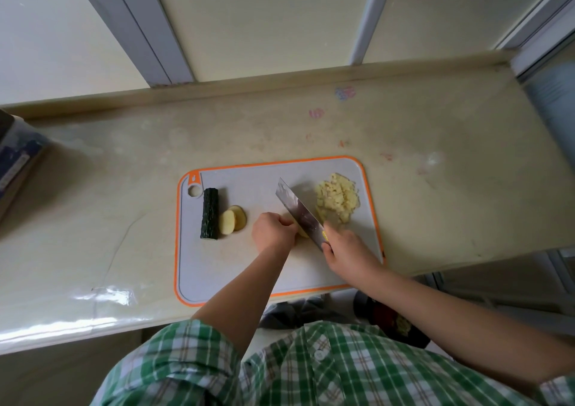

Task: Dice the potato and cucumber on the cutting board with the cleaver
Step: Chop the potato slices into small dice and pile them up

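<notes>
A grey cutting board [224,268] with an orange rim lies on the counter. My right hand [345,250] grips the cleaver [297,211] by its handle, blade slanting across the board's middle. My left hand [272,229], fingers curled, holds a potato piece [302,233] down against the blade; most of the piece is hidden. A pile of diced potato [337,198] sits at the board's far right. Two potato slices [231,220] lie left of my left hand, beside a dark green cucumber piece [210,214].
The pale counter [435,187] runs to a raised back edge under window frames. A dark box [18,159] stands at the far left. Below the counter's front edge sits a dark container [395,324] on the floor.
</notes>
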Available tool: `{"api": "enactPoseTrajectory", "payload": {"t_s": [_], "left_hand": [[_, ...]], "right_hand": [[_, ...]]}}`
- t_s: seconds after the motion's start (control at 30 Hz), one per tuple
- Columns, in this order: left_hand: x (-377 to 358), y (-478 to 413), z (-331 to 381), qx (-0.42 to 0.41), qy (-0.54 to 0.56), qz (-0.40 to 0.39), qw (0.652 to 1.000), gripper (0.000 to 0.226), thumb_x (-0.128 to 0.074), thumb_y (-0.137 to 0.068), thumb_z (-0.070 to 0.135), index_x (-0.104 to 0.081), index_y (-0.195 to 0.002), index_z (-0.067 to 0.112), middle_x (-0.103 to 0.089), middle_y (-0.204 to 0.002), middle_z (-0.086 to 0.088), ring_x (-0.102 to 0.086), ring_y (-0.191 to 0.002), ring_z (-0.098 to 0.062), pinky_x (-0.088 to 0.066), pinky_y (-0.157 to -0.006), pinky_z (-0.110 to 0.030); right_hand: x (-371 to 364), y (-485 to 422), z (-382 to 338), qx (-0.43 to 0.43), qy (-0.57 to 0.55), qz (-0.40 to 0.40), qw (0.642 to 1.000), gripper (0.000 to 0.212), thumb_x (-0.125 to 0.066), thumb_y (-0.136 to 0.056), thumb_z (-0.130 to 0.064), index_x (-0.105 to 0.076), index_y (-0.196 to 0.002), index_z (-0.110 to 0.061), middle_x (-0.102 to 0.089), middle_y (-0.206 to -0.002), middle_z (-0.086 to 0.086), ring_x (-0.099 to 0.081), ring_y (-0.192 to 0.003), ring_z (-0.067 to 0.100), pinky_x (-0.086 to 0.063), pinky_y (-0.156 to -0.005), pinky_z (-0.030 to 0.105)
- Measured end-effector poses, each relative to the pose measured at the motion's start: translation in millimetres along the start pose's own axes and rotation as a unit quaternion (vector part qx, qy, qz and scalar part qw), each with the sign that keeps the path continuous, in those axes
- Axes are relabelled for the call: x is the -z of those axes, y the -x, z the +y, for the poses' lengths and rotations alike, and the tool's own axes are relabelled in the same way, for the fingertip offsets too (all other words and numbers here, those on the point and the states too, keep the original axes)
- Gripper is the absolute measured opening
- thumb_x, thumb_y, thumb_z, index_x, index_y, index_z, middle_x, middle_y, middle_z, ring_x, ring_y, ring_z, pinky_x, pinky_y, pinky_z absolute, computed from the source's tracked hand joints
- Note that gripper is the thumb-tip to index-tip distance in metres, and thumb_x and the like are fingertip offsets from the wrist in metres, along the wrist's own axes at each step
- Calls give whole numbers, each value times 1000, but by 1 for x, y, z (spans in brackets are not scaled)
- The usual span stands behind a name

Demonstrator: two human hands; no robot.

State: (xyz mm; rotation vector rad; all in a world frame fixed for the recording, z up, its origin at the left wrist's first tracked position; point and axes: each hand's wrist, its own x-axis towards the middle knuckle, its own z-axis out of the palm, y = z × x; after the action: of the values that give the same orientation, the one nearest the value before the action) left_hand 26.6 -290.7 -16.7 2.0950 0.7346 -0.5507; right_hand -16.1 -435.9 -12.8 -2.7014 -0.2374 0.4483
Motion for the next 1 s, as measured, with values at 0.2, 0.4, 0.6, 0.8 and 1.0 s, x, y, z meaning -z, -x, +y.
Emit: {"api": "enactPoseTrajectory", "payload": {"t_s": [0.2, 0.4, 0.6, 0.8, 1.0], "left_hand": [[-1, -1, 1, 7, 15, -1, 1000, 9, -66, -77, 12, -74, -74, 9, -73, -75, -11, -70, -77, -27, -56, -75, -35], [0, -4, 0, 6, 8, -9, 1000, 8, -67, -77, 12, -75, -74, 11, -73, -74, -8, -70, -77, -24, -56, -75, -33], [3, -5, 0, -39, -59, -14, 997, 9, -68, -77, 19, -75, -77, 13, -73, -74, -7, -69, -77, -23, -54, -71, -31], [17, -7, -7, -189, -138, 7, 972, 14, -67, -82, 30, -68, -88, 17, -69, -85, -3, -64, -80, -21, -50, -68, -29], [19, -21, 6, -446, -335, -75, 826, 59, -70, -77, 24, -51, -132, 19, -48, -130, -5, -45, -117, -25, -41, -95, -31]], "right_hand": [[-10, 0, -5, -22, -9, -3, 1000, 17, -47, -93, -13, -46, -110, -8, -61, -88, 17, -60, -81, 38, -34, -58, 32], [-13, -3, -8, -28, -22, 16, 999, 17, -48, -93, -15, -45, -109, -9, -61, -87, 16, -61, -81, 38, -37, -59, 33], [2, -15, -4, -26, -102, 36, 994, 15, -57, -90, -16, -51, -98, -5, -63, -84, 18, -59, -81, 39, -34, -61, 35], [38, -17, 14, -88, -255, 62, 961, 17, -58, -90, -15, -44, -80, -14, -46, -53, 0, -46, -40, 16, -42, -44, 39], [46, -10, 38, -161, -343, 74, 922, 21, -56, -93, -18, -46, -95, 0, -44, -49, 3, -42, -32, 13, -38, -36, 23]]}}
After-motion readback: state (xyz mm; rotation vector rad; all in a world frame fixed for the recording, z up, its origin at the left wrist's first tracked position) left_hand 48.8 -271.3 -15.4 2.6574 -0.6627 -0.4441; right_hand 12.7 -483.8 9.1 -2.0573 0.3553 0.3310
